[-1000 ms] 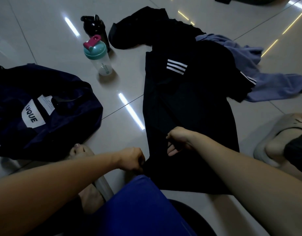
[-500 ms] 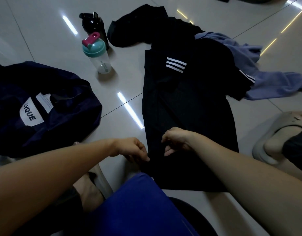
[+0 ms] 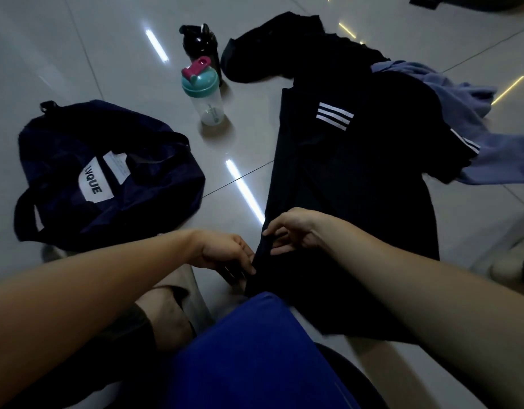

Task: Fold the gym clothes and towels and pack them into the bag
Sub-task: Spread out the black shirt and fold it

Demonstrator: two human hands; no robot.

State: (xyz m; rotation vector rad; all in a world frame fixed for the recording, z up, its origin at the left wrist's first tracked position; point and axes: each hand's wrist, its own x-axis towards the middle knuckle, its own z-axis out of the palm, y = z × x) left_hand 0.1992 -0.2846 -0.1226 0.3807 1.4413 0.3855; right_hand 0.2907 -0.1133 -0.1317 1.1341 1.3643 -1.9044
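Pinching the left edge of the black three-stripe garment [image 3: 358,187], the right hand [image 3: 296,231] sat near centre. The left hand [image 3: 222,252] touched that edge just below, at 7 o'clock; whether it gripped could not be told. The garment lay spread on the floor [image 3: 107,54] toward 1 o'clock, the navy bag [image 3: 107,178] at 9, a teal-lidded shaker bottle [image 3: 206,95] at 11.

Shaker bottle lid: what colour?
Teal lid with a pink flip cap on top; shows in the head view.
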